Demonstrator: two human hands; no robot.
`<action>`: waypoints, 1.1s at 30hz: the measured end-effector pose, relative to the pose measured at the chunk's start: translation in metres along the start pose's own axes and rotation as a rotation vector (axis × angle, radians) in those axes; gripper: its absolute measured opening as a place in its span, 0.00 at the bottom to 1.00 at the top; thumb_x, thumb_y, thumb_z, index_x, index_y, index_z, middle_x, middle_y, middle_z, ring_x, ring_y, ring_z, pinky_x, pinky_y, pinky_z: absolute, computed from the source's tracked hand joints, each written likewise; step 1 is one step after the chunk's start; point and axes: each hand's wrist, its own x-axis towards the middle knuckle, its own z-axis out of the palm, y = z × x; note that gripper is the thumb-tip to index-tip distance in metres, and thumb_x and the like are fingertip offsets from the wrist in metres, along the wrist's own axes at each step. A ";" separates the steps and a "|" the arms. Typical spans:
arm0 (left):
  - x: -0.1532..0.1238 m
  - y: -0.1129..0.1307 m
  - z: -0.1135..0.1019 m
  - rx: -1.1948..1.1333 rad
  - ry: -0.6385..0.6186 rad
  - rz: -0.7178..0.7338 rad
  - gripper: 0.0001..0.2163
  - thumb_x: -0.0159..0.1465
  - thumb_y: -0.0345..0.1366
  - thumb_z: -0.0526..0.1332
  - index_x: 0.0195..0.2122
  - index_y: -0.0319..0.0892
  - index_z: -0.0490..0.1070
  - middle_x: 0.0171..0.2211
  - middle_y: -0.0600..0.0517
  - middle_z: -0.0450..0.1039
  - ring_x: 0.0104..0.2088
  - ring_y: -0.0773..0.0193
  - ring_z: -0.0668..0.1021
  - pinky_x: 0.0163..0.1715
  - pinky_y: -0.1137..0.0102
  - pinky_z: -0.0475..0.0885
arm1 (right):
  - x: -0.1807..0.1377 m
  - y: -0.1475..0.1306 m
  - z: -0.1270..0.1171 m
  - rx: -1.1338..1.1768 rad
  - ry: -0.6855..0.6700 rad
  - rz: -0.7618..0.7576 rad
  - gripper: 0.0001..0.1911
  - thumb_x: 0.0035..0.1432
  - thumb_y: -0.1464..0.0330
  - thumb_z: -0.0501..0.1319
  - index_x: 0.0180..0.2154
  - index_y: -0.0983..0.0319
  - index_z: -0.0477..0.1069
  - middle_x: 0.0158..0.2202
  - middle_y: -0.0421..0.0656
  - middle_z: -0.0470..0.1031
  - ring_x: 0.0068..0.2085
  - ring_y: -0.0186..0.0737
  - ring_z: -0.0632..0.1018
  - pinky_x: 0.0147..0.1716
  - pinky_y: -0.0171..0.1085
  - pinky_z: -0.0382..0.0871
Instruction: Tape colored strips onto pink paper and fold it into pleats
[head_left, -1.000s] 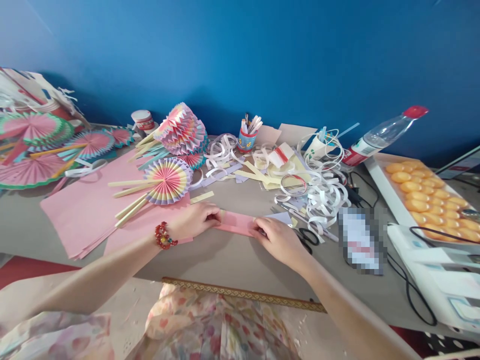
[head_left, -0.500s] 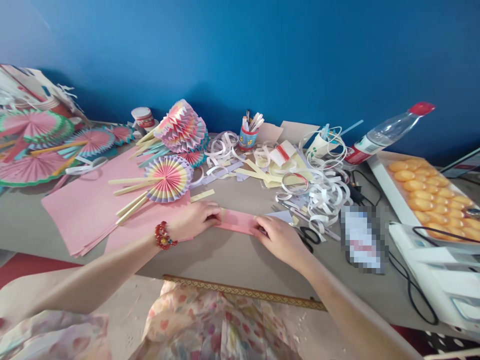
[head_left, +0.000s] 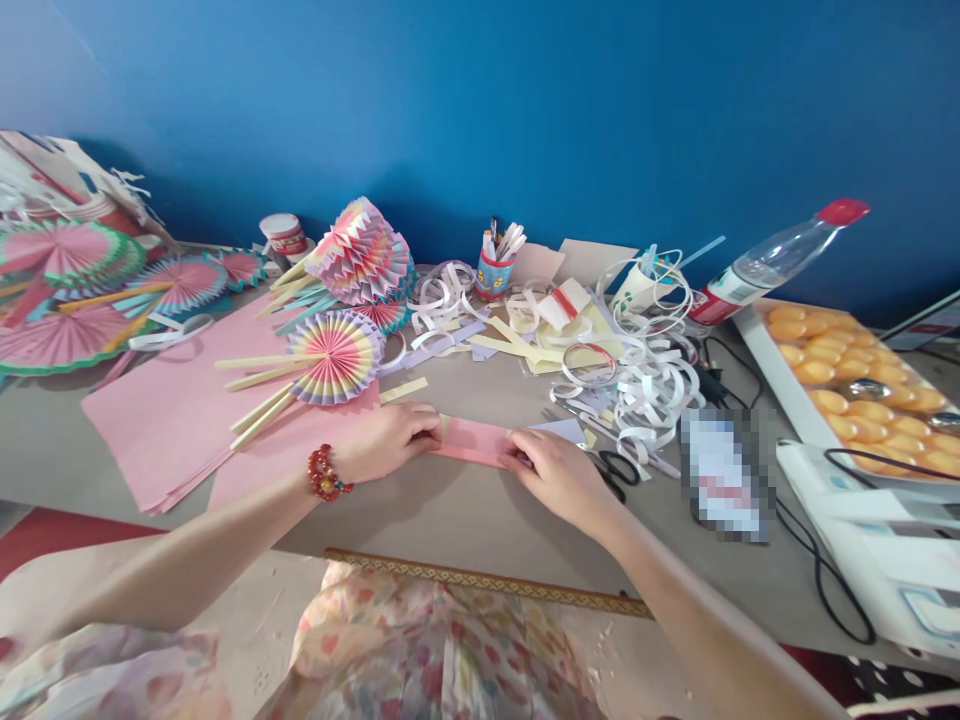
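Observation:
A narrow folded strip of pink paper [head_left: 474,442] stretches between my two hands, low over the grey table. My left hand [head_left: 401,438], with a red bead bracelet at the wrist, pinches its left end. The right end is held by the closed fingers of my right hand [head_left: 551,468]; the fingertips are partly hidden. Left of my left hand, pink paper sheets [head_left: 161,420] lie stacked, with a pleated paper fan [head_left: 335,358] and its pale sticks on top. Black-handled scissors [head_left: 619,472] lie just beyond my right hand.
Curled white paper strips [head_left: 652,390] and a tape roll [head_left: 590,365] lie behind my right hand. A pen cup [head_left: 495,275] stands near the wall. At the right are a tilted bottle [head_left: 780,265], a tray of yellow rounded things [head_left: 821,365] and cables. More paper fans [head_left: 75,330] sit left.
Almost nothing differs. Both hands keep their hold on the pink strip in the same place; the view has shifted very slightly.

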 end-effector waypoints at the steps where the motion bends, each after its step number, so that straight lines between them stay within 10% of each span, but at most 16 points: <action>1: 0.000 0.000 0.000 0.007 -0.002 0.003 0.10 0.69 0.36 0.55 0.31 0.42 0.70 0.30 0.53 0.71 0.35 0.64 0.73 0.37 0.70 0.64 | 0.000 0.000 0.000 0.005 -0.001 -0.002 0.03 0.64 0.68 0.57 0.37 0.58 0.69 0.37 0.42 0.77 0.40 0.40 0.77 0.36 0.34 0.63; 33: -0.006 0.002 0.005 0.068 -0.001 0.069 0.11 0.70 0.31 0.50 0.31 0.42 0.67 0.32 0.51 0.68 0.36 0.61 0.70 0.38 0.68 0.64 | 0.005 0.023 -0.009 0.344 -0.109 -0.039 0.07 0.59 0.72 0.57 0.34 0.57 0.72 0.33 0.37 0.76 0.33 0.35 0.74 0.32 0.32 0.61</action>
